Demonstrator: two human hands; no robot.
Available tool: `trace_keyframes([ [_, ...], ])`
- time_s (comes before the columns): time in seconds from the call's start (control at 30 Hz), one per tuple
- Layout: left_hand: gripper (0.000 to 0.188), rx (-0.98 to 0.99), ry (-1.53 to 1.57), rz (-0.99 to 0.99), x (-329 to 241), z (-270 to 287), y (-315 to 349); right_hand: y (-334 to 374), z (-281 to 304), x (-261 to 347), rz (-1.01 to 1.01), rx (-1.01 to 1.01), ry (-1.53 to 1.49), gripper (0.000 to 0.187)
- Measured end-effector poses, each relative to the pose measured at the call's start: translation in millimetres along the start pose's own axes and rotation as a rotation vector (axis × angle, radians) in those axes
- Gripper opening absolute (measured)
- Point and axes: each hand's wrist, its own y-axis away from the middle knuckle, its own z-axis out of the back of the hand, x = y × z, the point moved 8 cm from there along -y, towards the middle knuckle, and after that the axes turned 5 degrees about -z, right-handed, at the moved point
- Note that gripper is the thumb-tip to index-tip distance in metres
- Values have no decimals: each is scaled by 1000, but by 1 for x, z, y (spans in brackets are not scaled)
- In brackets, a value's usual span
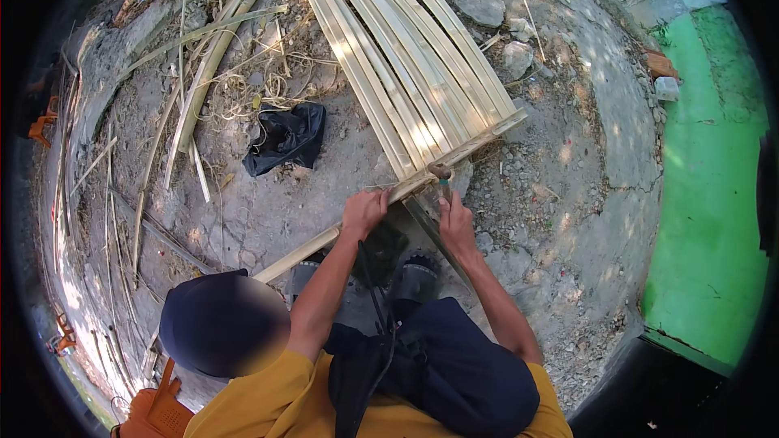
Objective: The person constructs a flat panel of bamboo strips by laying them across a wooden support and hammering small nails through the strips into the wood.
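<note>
A panel of pale split-bamboo slats (414, 57) lies in front of me, its near ends meeting a bamboo crosspiece (479, 139) that slants down to the left. My left hand (365, 212) is closed on this crosspiece just left of the slats; its fingertips are partly hidden. In my right hand (457, 225) is the handle of a hammer (441, 171) with a rusty brown head and a teal band below it. The hammer head is over the crosspiece; whether it touches cannot be told. A dark narrow strip (434, 235) runs diagonally beneath my right hand.
A black plastic bag (286, 138) lies left of the panel, beside curled bamboo shavings (272, 85). Long bamboo poles (213, 65) and thin strips spread over the left ground. Broken stone slabs (479, 6) lie beyond. A green wall (706, 195) borders the right; an orange chair (154, 410) is lower left.
</note>
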Motion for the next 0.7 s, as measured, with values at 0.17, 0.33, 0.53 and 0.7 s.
trace_keyframes([
  [0.17, 57, -7, 10, -14, -1, -1, 0, 21, -4, 16, 148, -148, -100, 21],
  [0.33, 57, -5, 15, -14, 0, -3, 1, 9, -30, 18, -8, -14, -55, 21],
  [0.53, 58, -27, 23, -12, -3, -3, -1, 22, -20, 15, 6, -181, -98, 21],
  [0.7, 58, -20, 15, 4, 3, -3, -1, 17, -29, 19, -60, -80, -49, 21],
])
